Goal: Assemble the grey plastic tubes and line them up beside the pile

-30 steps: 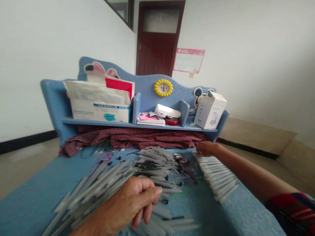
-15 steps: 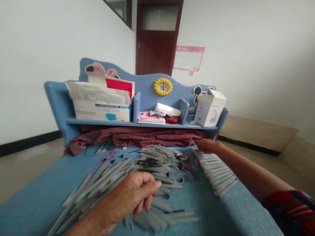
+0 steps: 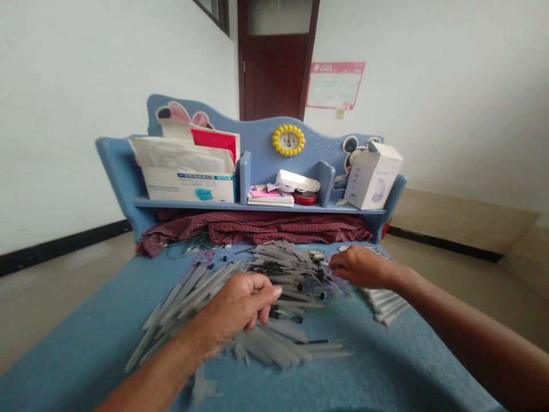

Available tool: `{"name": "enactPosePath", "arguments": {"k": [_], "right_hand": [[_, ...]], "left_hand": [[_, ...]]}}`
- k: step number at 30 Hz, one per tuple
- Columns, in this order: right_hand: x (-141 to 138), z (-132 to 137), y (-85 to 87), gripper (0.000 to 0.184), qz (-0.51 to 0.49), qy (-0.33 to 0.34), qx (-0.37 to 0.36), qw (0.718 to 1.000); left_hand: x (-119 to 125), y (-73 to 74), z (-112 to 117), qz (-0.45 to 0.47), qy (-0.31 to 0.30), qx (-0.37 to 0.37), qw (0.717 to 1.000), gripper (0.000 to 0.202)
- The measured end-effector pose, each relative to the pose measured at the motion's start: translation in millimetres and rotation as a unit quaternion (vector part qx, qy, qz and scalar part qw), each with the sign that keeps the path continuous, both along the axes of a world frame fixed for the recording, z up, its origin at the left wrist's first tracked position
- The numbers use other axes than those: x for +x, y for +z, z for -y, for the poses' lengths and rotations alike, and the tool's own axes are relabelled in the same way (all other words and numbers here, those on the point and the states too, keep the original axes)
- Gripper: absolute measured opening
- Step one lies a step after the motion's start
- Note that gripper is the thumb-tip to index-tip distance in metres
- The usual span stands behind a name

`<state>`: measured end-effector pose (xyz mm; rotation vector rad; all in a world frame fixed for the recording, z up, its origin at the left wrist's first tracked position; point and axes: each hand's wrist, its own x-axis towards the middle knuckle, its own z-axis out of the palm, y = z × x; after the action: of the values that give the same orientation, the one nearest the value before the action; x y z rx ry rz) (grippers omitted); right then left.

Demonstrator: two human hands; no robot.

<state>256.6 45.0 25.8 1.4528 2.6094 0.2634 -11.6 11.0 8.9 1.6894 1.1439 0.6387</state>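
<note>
My left hand (image 3: 244,300) hovers over loose pale, translucent pen barrels (image 3: 274,343), thumb pressed against curled fingers. Whatever it may pinch is hidden. My right hand (image 3: 360,266) is closed at the right edge of a heap of pens and dark refills (image 3: 285,260); its fingertips do not show what they hold, if anything. Under the right forearm lies a neat row of finished-looking pale pens (image 3: 386,306). Several small black caps (image 3: 322,296) are scattered in and around the heap. A further bundle of barrels (image 3: 184,312) slants to the left of my left hand.
Behind the blue desk top (image 3: 98,343), a blue shelf (image 3: 266,131) carries a mask box (image 3: 189,186), papers (image 3: 270,198), a red round tin (image 3: 305,198) and a white box (image 3: 373,177). Red checked cloth (image 3: 257,226) lies bunched beneath it.
My right hand has moved from the far end of the pen row leftward to the heap. My left hand stays closed over the barrels. The whole view has shifted slightly.
</note>
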Motion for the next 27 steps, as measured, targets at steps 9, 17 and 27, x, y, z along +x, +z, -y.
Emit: {"name": "enactPosePath", "arguments": {"k": [9, 17, 27], "right_hand": [[-50, 31, -7.3, 0.027, -0.033, 0.007, -0.027, 0.999], [-68, 14, -25.3, 0.029, -0.020, -0.001, -0.061, 0.998], [-70, 16, 5.3, 0.018, -0.173, 0.137, -0.068, 0.973]], "left_hand": [[-1, -5.3, -4, -0.007, 0.028, 0.035, 0.999, 0.035], [-3, -0.1, -3, -0.036, 0.062, 0.084, 0.994, 0.034], [6, -12.7, 7, -0.219, -0.016, 0.594, 0.774, 0.023]]}}
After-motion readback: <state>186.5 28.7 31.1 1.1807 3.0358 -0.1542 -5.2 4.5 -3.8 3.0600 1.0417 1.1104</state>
